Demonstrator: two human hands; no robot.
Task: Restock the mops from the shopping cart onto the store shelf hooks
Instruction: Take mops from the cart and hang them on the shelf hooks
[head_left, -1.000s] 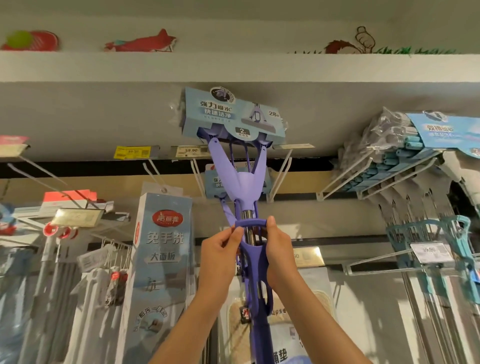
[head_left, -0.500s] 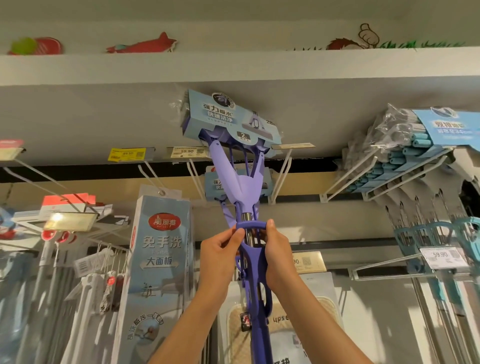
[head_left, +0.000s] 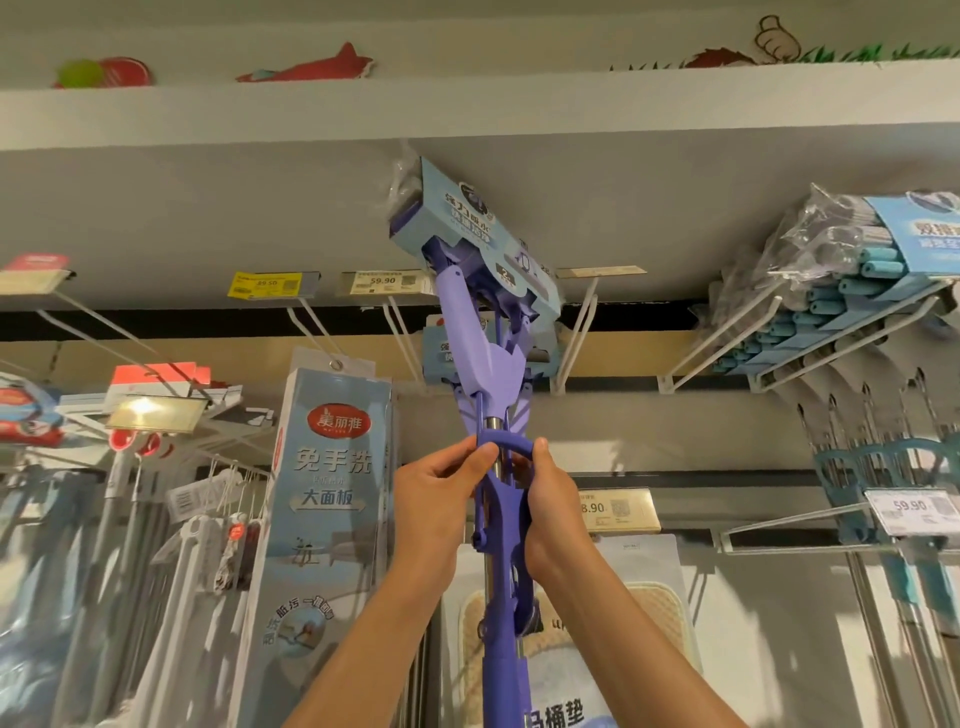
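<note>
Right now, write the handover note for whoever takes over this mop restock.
Left hand and right hand: both grip the purple plastic squeeze mop at its pull handle, raised overhead.
Mop head in its blue cardboard sleeve is tilted, up near the white wire shelf hooks, not yet hung.
One matching mop already hangs behind.
Left to do: seat the head on the hooks, release. Cart not in view.

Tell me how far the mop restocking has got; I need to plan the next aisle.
Done: one purple mop already hangs on the white hooks. In hand: the left hand and right hand grip a second purple mop, its head raised and tilted, not yet hung. The cart is out of view, so what remains is unknown.
</note>
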